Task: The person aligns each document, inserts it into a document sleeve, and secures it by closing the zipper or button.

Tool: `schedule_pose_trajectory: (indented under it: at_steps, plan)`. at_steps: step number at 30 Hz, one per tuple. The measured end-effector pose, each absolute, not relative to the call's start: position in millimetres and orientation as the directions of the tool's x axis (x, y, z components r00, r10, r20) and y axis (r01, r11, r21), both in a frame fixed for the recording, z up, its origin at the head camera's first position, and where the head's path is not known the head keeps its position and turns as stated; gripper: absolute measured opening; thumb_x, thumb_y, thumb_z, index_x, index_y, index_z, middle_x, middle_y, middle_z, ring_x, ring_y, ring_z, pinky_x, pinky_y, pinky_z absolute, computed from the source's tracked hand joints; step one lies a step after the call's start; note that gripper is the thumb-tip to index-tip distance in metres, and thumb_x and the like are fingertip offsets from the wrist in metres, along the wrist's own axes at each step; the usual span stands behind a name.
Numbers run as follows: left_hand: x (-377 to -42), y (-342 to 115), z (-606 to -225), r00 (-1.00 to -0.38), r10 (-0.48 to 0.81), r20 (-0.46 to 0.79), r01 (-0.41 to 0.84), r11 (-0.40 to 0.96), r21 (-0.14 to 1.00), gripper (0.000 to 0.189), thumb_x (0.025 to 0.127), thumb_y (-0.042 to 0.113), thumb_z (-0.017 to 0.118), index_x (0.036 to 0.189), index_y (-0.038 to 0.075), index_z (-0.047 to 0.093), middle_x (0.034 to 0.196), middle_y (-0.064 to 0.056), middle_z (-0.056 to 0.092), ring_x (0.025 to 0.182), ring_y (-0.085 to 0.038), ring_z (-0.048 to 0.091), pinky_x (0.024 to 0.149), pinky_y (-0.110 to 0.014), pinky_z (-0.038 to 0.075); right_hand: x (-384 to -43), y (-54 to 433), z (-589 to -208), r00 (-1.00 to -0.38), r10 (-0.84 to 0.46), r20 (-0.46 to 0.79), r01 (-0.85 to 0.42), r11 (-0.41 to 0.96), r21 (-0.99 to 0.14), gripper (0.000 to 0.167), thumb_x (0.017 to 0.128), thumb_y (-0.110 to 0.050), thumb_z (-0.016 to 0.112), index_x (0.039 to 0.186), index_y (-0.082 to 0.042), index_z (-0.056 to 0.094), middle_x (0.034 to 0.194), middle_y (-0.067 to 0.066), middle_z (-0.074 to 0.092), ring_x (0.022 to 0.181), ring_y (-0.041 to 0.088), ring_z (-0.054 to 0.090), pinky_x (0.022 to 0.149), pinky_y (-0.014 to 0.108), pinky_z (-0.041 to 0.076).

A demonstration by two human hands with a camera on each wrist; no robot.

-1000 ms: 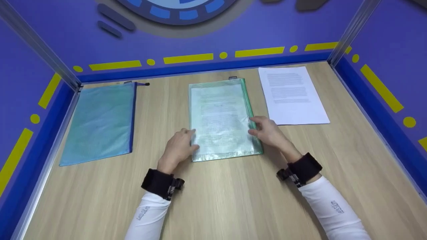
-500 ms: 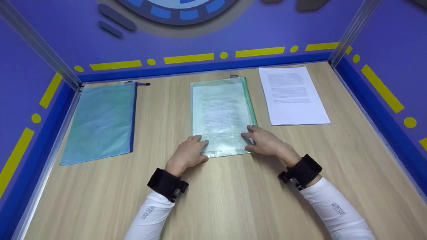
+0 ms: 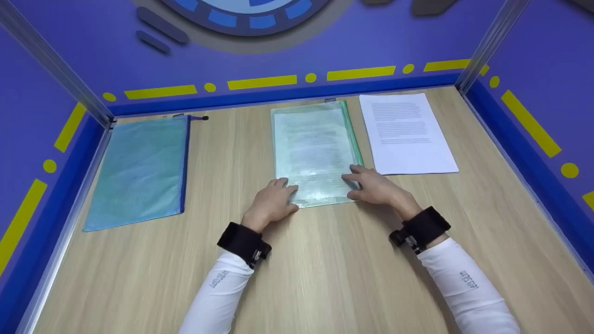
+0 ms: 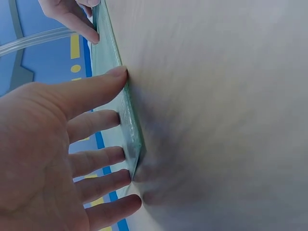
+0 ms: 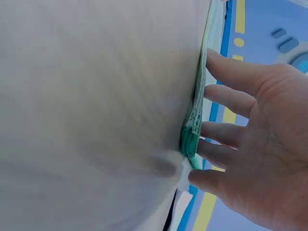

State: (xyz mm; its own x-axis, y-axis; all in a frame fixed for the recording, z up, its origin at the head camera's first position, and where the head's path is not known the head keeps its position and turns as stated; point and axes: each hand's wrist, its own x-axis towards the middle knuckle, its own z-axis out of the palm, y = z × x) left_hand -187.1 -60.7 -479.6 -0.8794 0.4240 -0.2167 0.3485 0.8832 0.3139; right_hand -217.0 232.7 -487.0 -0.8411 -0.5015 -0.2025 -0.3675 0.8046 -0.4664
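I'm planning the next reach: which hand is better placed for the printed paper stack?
Probably the right hand: it touches the green zip folder at its near right corner, beside the printed paper stack. The left hand, at the near left corner, is farther away.

There are two pouches (image 3: 315, 150), one paper stack (image 3: 408, 134) and two wristbands (image 3: 240, 242).

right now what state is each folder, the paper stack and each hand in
green zip folder: flat, printed paper inside; zip state unclear
blue zip folder: flat, no print showing through; zip state unclear
paper stack: loose, print facing up
left hand: touching the green zip folder's near left corner
right hand: touching its near right corner
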Motion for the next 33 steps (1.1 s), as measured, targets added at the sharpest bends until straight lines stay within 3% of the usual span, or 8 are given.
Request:
schedule_pose_trajectory:
  at_steps: [7,21,33]
  plan:
    - [-196.7,-49.4,-479.7,-0.879,0.424,-0.218,0.354,0.886,0.3,0.058,0.095,0.034,0.063,0.147,0.012,0.048,0.157,-0.019,0.037,0.146,-0.038,0.035,0.115,-0.052,0.039,-225.9,245.6,-489.6,-0.853,-0.481,-0.203,-0.335,0.802,-0.495,0.055,0.094,-0.023,0.066,0.143,-0.004,0.051,0.157,0.031,0.03,0.148,0.048,0.026,0.117,0.072,0.014]
    - [-201.2,-26.5,-482.9,-0.88,0.426,-0.209,0.362,0.888,0.283,0.056,0.096,0.034,0.061,0.146,0.013,0.049,0.157,-0.018,0.039,0.146,-0.036,0.036,0.116,-0.048,0.039,-227.2,267.3,-492.8,-0.866,-0.44,-0.239,-0.273,0.814,-0.512,0.057,0.095,-0.024,0.064,0.146,-0.005,0.048,0.16,0.028,0.026,0.15,0.047,0.021,0.119,0.069,0.011]
    - [-199.3,-35.5,-483.6,-0.883,0.431,-0.185,0.341,0.861,0.378,0.055,0.096,0.036,0.062,0.144,0.01,0.051,0.158,-0.017,0.037,0.148,-0.034,0.034,0.118,-0.049,0.035,-227.8,263.6,-487.6,-0.876,-0.431,-0.219,-0.272,0.814,-0.513,0.055,0.096,-0.022,0.063,0.145,-0.001,0.048,0.158,0.031,0.028,0.15,0.046,0.021,0.12,0.068,0.006]
